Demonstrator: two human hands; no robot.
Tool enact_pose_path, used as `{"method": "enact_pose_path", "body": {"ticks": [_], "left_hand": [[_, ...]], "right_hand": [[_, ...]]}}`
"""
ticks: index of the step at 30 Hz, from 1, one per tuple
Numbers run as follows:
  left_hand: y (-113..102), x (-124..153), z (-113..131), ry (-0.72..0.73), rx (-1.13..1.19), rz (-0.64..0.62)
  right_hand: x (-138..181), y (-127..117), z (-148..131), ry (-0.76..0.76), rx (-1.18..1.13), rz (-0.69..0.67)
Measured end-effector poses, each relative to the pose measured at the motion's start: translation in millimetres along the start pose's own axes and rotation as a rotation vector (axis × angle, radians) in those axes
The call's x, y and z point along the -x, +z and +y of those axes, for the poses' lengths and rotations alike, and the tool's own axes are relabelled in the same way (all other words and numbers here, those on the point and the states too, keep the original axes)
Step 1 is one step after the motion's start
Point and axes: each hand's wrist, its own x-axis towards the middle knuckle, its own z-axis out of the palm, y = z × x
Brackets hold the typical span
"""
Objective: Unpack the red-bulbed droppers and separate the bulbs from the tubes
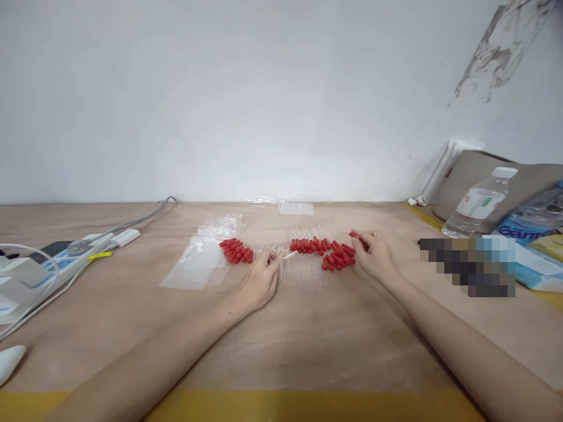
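My left hand is closed, pinching a thin clear dropper tube that points to the right. Between the thumb and fingers of my right hand is a red rubber dropper bulb. Loose red bulbs lie in a pile just left of that hand. In the middle, a row of tubes capped with red bulbs lies behind a batch of bare clear tubes. More red-bulbed droppers rest beside my left hand, their clear ends partly hidden behind it.
Clear zip bags lie overlapped at left, and another small bag is near the wall. A power strip with cables stands far left. A water bottle, a grey bag and a tissue pack are at right.
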Motion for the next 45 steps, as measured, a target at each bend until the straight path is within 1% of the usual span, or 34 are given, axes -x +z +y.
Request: {"method": "enact_pose_path", "body": {"ticks": [2, 4, 7, 12, 17, 21, 24, 26, 29, 32, 35, 38, 40, 43, 45], "left_hand": [[2.4, -1.4, -1.5, 0.03, 0.014, 0.029], [2.2, -2.6, -3.1, 0.053, 0.046, 0.066], [0.5, -3.0, -3.1, 0.07, 0.09, 0.073], [1.8, -0.3, 1.7, 0.105, 0.147, 0.023], [2.5, 0.4, 6.1, 0.109, 0.211, -0.045], [-2.5, -0.8, 7.8, 0.105, 0.186, -0.125], [-6.8, -1.6, 8.5, 0.097, 0.136, -0.131], [-8.9, -2.0, 8.8, 0.076, 0.109, -0.122], [-11.7, -2.1, 9.3, 0.054, 0.094, -0.106], [-16.0, -1.1, 9.0, 0.015, 0.076, -0.088], [-22.3, 0.7, 5.0, -0.098, 0.039, -0.05], [-29.8, 1.0, -4.3, -0.2, -0.016, -0.014], [-34.2, -0.7, -11.8, -0.197, -0.045, -0.062], [-37.2, -6.3, -22.5, -0.118, -0.073, -0.212], [-35.3, -11.8, -29.0, -0.057, -0.087, -0.316]], "right_hand": [[-5.7, 0.8, 15.1, 0.156, -0.057, -0.078], [-8.5, 2.8, 26.4, 0.27, -0.128, -0.107], [-8.6, 6.2, 34.1, 0.356, -0.154, -0.104], [-5.0, 7.3, 31.8, 0.329, -0.067, -0.212], [-2.9, 5.5, 28.1, 0.316, 0.009, -0.217], [-3.2, 4.8, 30.7, 0.304, 0.072, -0.203], [-6.0, 4.3, 32.7, 0.308, 0.075, -0.151], [-11.2, 4.3, 30.8, 0.336, 0.074, -0.153], [-25.6, 6.8, 22.1, 0.362, 0.165, -0.279], [-44.7, 15.5, 11.0, 0.391, 0.257, -0.414], [-60.3, 29.4, 3.1, 0.46, 0.349, -0.491], [-67.6, 41.9, 0.6, 0.521, 0.436, -0.536], [-68.3, 47.0, 1.2, 0.542, 0.46, -0.558], [-66.8, 49.9, 3.3, 0.555, 0.459, -0.569], [-65.8, 50.3, 4.1, 0.562, 0.456, -0.549]]}}
